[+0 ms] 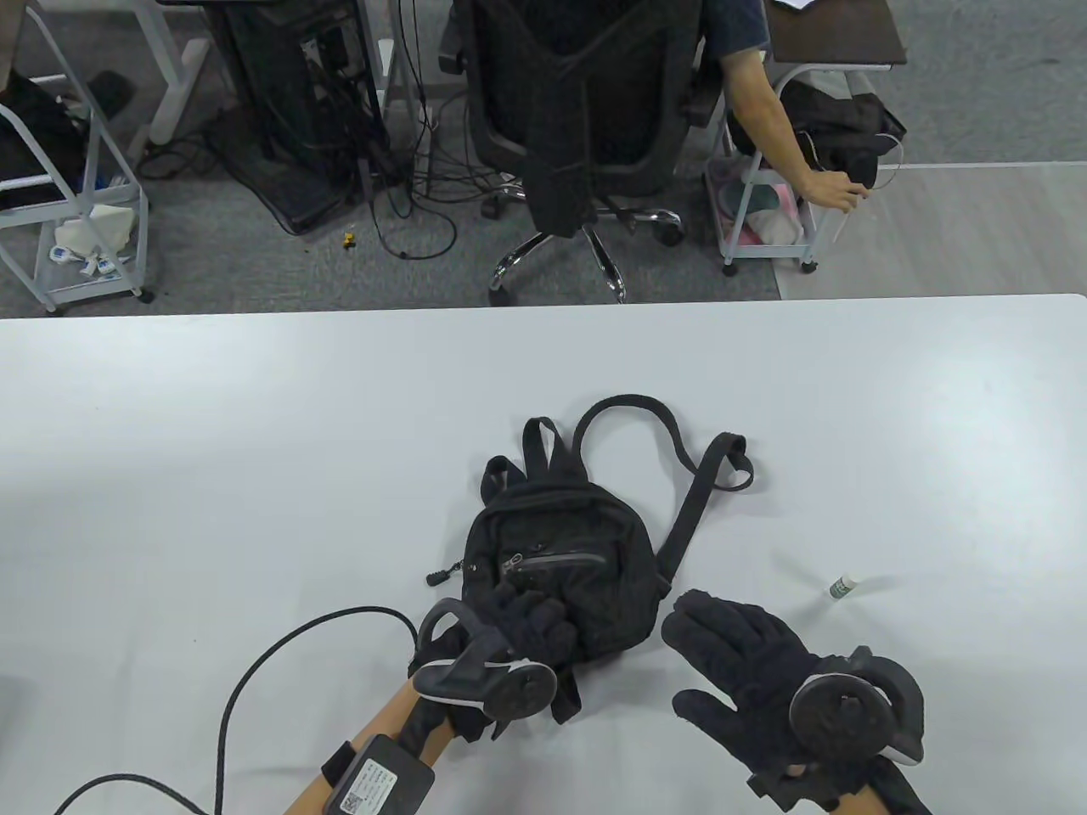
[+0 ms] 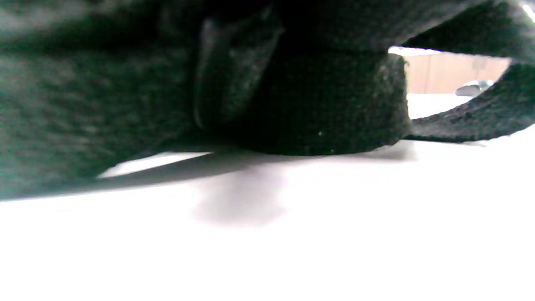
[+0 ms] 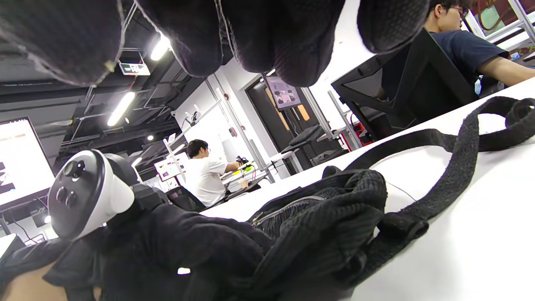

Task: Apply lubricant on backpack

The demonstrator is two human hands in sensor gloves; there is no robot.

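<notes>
A small black backpack (image 1: 560,543) lies flat on the white table (image 1: 212,475), straps spread toward the far right. It also shows in the right wrist view (image 3: 326,209). My left hand (image 1: 526,620) rests on the backpack's near edge, fingers curled onto the fabric; the left wrist view shows only dark fabric (image 2: 167,83) close up. My right hand (image 1: 730,645) is open with fingers spread, just right of the backpack, holding nothing. A small lubricant tube (image 1: 842,585) lies on the table to the right of that hand.
A black cable (image 1: 280,654) runs over the table from my left wrist. Beyond the far table edge stand an office chair (image 1: 586,127), a metal cart (image 1: 68,195) and a seated person (image 1: 764,93).
</notes>
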